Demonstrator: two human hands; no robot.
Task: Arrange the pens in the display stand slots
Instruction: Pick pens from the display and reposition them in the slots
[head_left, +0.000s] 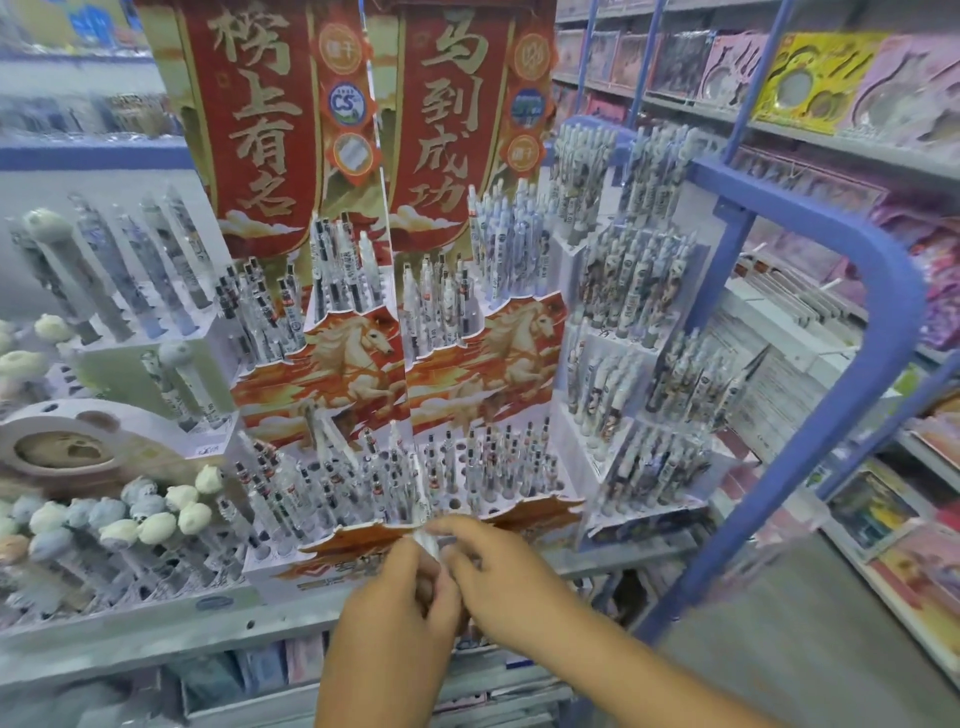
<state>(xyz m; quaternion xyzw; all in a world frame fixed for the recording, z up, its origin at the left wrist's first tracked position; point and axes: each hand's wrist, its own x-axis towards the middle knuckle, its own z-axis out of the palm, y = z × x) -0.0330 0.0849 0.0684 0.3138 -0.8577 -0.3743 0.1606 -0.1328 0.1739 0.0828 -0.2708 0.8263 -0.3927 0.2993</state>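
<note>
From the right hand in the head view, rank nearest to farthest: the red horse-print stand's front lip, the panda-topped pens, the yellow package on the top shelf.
From the right hand:
1. Front lip, just above the fingers.
2. Panda-topped pens, lower left.
3. Yellow package, upper right shelf.

Both bare forearms reach up from the bottom edge and meet at centre. Left hand back-up, fingers curled inward, thumb tucked toward the other hand. Right hand angled in from the lower right, fingertips pinched together and touching the left's. Whether either palm encloses anything: cannot tell.
</note>
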